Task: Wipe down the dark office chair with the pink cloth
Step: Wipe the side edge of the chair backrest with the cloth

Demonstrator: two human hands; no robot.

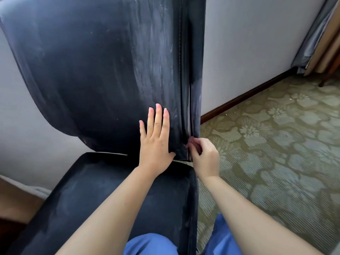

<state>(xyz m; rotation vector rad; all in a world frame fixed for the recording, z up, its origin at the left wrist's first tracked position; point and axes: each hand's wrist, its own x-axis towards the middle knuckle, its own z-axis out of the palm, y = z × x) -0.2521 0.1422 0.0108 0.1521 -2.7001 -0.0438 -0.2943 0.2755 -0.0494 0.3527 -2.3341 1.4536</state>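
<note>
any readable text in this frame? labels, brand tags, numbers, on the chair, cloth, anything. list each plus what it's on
None: no legible word, label, brand or number anywhere in the head view.
Dark office chair: pale streaks and a stitched seam only, no tag showing.
Pink cloth: mostly hidden in the right hand, no print visible.
Carpet: floral pattern, no writing.

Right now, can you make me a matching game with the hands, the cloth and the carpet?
Things:
1. left hand
2. right hand
3. pink cloth
4. carpet

States:
A. patterned with green flowers
B. mostly hidden, bunched in curled fingers
C. flat on the dark chair back, fingers straight
D. pinching at the chair back's right edge

Pairs: 1-C, 2-D, 3-B, 4-A
</note>
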